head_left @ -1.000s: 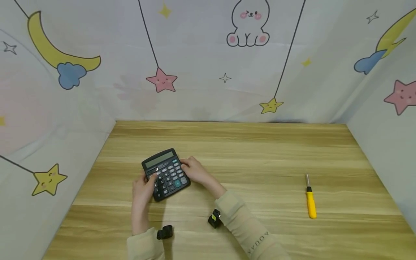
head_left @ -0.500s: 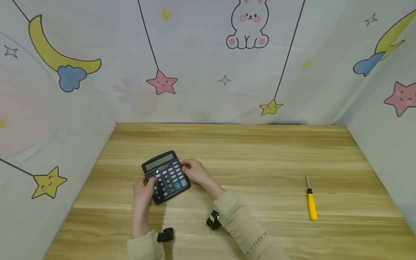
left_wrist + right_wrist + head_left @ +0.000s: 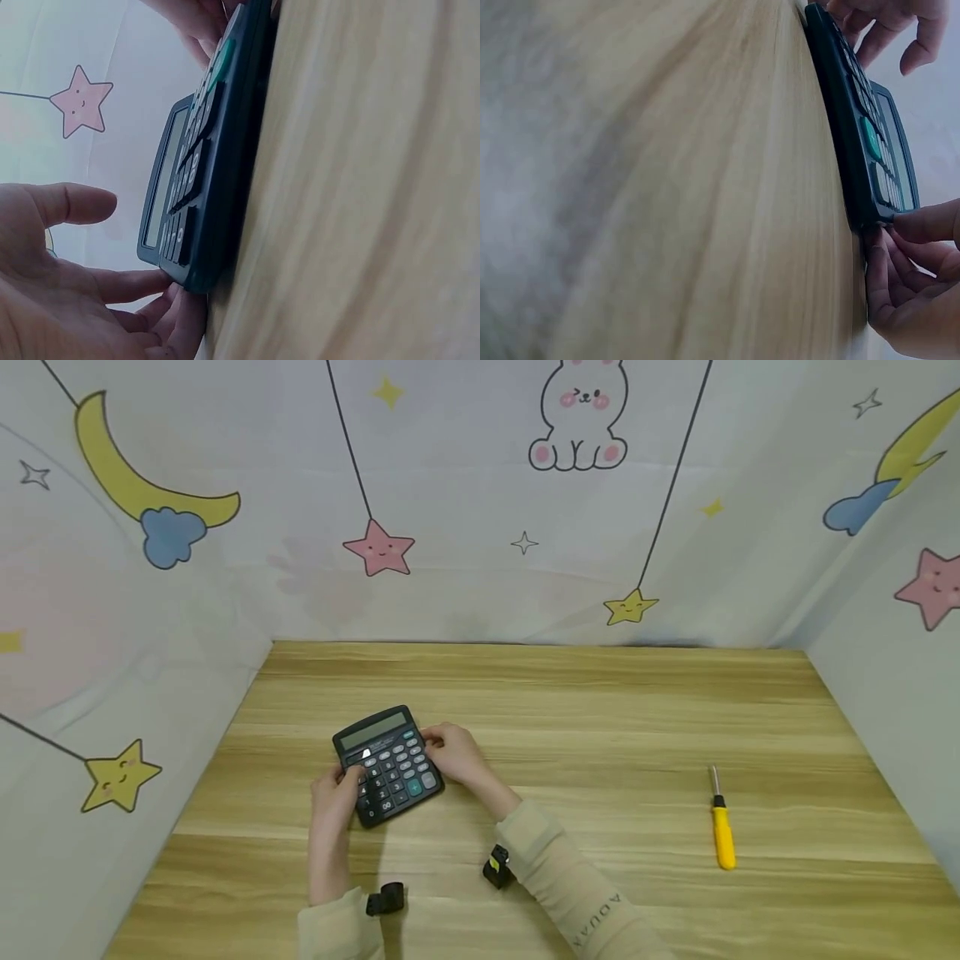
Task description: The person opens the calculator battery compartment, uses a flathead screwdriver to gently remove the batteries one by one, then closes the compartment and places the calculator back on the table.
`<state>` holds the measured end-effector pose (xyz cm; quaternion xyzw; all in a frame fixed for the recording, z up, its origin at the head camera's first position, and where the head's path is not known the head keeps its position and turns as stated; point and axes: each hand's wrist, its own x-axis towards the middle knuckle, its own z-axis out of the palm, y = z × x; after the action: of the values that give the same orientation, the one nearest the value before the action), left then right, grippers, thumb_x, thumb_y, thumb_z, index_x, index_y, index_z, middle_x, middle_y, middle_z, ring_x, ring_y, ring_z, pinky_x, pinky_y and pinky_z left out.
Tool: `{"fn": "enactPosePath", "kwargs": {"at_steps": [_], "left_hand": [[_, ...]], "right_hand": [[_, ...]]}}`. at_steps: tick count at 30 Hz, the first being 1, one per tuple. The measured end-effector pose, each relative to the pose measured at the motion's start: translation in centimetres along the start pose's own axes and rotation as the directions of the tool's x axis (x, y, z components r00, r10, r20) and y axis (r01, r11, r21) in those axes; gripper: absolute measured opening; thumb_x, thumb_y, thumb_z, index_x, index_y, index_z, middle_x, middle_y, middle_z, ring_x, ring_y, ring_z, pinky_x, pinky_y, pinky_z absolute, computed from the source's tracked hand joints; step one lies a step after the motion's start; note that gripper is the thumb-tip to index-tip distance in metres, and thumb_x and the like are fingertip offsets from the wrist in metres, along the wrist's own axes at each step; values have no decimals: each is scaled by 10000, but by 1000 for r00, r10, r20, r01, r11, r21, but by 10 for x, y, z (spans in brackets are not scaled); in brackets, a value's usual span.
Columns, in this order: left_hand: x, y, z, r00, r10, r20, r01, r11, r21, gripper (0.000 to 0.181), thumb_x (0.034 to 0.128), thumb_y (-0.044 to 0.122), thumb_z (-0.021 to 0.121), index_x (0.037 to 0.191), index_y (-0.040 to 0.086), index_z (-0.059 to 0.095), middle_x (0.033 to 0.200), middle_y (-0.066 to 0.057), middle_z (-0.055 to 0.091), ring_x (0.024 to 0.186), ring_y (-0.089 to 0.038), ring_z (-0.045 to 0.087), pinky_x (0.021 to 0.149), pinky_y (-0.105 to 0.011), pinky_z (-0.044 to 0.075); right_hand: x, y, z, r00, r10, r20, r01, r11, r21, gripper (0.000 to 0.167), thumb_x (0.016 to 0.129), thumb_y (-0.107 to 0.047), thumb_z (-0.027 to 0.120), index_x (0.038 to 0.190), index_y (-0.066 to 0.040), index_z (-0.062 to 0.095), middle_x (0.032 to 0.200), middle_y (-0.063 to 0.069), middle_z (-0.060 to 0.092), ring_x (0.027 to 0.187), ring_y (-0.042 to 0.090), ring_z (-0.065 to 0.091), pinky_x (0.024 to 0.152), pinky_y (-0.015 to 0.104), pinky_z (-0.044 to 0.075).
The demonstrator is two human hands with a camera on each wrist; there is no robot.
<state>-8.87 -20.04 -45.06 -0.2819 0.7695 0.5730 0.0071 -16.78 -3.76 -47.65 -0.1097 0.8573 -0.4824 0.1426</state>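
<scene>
A black desk calculator [image 3: 393,777] with a grey display and a few green keys lies slightly askew at the left of the wooden table. My left hand [image 3: 332,793] is at its left edge. In the left wrist view the thumb stands straight and clear of the keys, while the other fingers touch the calculator's side and lower edge. On the opposite edge, my right hand [image 3: 459,758] pinches the calculator, its thumb against the upper rim and its fingers low at the side, as the right wrist view [image 3: 915,277] of that hand shows. The calculator's underside is hidden.
A screwdriver [image 3: 722,831] with a yellow handle lies on the right side of the wooden table [image 3: 585,735]. White cloth walls [image 3: 465,585] printed with stars and moons enclose the back and both sides. Black wrist cameras [image 3: 386,899] sit by the sleeves.
The whole head view shifts slightly. Both hands stay at the calculator's edges, and the calculator and screwdriver keep their places on the table.
</scene>
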Motion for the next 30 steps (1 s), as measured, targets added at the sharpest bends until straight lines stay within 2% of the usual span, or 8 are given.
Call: {"fn": "enactPosePath", "kwargs": {"at_steps": [4,8,13,17,20,24,26,30], "left_hand": [[0,2,0,1000,5,-9,-5,1000,-6,486,918,134,460,1309,-154,476,1072,-200,595,784,-66,489,653,-162,428],[-1,3,0,1000,-2,-13,2,1000,-21,496,917,133,454,1322,-153,465,1100,-211,583,857,-137,510,680,-168,420],[-2,5,-1,1000,-24,10,24,999,-30,550,941,163,419,1398,-140,374,1284,-294,499,1097,-286,474,846,-259,409],[-3,6,-3,999,-39,27,40,998,-39,576,948,171,396,1430,-135,315,1372,-320,451,1209,-321,433,1024,-401,370],[-4,7,-4,999,-44,32,45,998,-39,589,947,172,388,1438,-137,291,1400,-321,427,1254,-328,403,1086,-445,325],[-4,9,-3,1000,-23,21,23,1000,-11,579,952,181,393,1425,-143,316,1360,-316,459,1185,-326,439,997,-404,389],[-5,10,-3,1000,-15,12,15,1000,8,570,958,189,396,1418,-141,333,1323,-302,482,1116,-307,458,896,-328,418],[-7,10,-5,1000,-14,6,13,1000,12,567,962,192,396,1425,-129,333,1295,-268,489,1058,-276,464,755,-188,394]], "right_hand": [[-1,-1,-2,1000,-13,-11,13,1000,-9,285,910,-44,571,1172,2,673,1003,118,657,897,178,595,804,287,500],[-2,-2,-2,1000,-14,-17,14,1000,-11,292,905,-44,578,1178,-2,672,995,113,659,868,157,578,776,266,491],[-3,-5,-2,999,-15,-29,14,1000,-3,293,901,-41,589,1178,-4,673,1020,122,702,870,168,610,776,284,509],[-4,-6,0,999,-6,-48,5,1000,-7,296,900,-41,584,1181,-19,677,1016,107,724,887,169,643,803,291,522],[-5,-7,0,998,4,-59,-5,1000,-19,303,907,-45,574,1193,-28,673,1024,100,728,897,161,657,804,279,528],[-6,-10,-2,998,19,-58,-20,1000,-11,309,922,-77,569,1212,-15,655,1045,111,725,890,152,667,775,256,536],[-8,-12,-3,998,30,-50,-30,1000,-2,319,930,-105,567,1224,-8,644,1054,116,721,890,152,667,770,252,537],[-10,-14,-4,999,30,-25,-30,1000,4,357,938,-151,567,1254,9,613,1065,127,712,897,160,659,786,267,536]]}}
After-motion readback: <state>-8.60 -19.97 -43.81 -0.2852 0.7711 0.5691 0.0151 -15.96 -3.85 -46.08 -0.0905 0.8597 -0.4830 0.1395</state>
